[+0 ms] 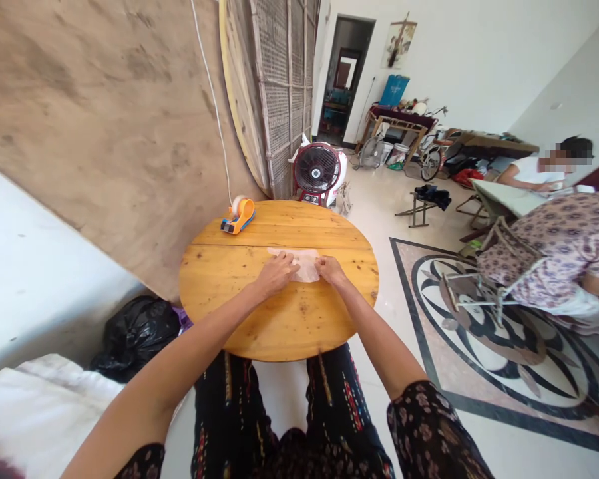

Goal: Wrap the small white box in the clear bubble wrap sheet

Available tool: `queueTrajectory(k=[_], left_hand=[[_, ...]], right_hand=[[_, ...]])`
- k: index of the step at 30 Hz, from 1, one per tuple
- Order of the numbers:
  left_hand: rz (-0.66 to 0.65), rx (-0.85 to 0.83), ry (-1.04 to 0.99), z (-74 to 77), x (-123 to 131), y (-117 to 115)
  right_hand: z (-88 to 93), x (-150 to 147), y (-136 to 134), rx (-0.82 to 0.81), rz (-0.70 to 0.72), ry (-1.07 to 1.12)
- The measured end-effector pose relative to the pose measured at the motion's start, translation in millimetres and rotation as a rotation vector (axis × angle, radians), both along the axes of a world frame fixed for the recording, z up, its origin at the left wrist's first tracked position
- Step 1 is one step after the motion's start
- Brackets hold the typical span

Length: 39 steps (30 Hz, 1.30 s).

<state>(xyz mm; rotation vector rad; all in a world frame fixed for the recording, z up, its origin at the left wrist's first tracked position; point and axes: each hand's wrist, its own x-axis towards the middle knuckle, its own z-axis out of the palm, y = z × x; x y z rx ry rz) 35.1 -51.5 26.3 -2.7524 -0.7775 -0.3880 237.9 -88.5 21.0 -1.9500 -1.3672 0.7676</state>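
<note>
Nearest are two legs in one pair of dark patterned trousers (332,392), below the edge of one round wooden table (304,326). One black plastic bag (137,332) sits on the floor to the table's left. Two bare hands meet one thin, whitish translucent sheet (307,265), which lies near the middle of the tabletop. The left hand (278,269) lies over its left part with fingers bent; I cannot tell whether they pinch it. The right hand (330,269) has thumb and fingers drawn together narrowly, holding the sheet's right edge. Beyond them, near the table's far left edge, stands one orange-and-blue tape dispenser (242,216) with one roll in it. Past the table is one dark red fan (316,171); off to the right, two other people sit, one in a patterned top (569,233), one in white (528,171). Farther back are a second, grey fan (372,153), one bicycle (430,163) and one blue container (394,91).
</note>
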Motion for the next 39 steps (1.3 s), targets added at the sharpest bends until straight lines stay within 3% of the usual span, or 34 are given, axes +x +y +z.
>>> queueTrajectory(k=[8,16,22,39], left_hand=[[-0.018,0.024,0.059,5.2,4,2],[-0.043,0.02,0.053,6.9,5,5],[-0.075,-0.052,0.042,11.5,5,9],[-0.091,-0.102,0.056,9.5,6,13]], right_hand=[[-9.6,-7,-9,0.054,0.059,0.378],[-9.5,2,-17,0.067,0.088,0.545],[-10.6,-2,-20,0.053,0.13,0.477],[-13.5,-9,10,-0.003,0.083,0.16]])
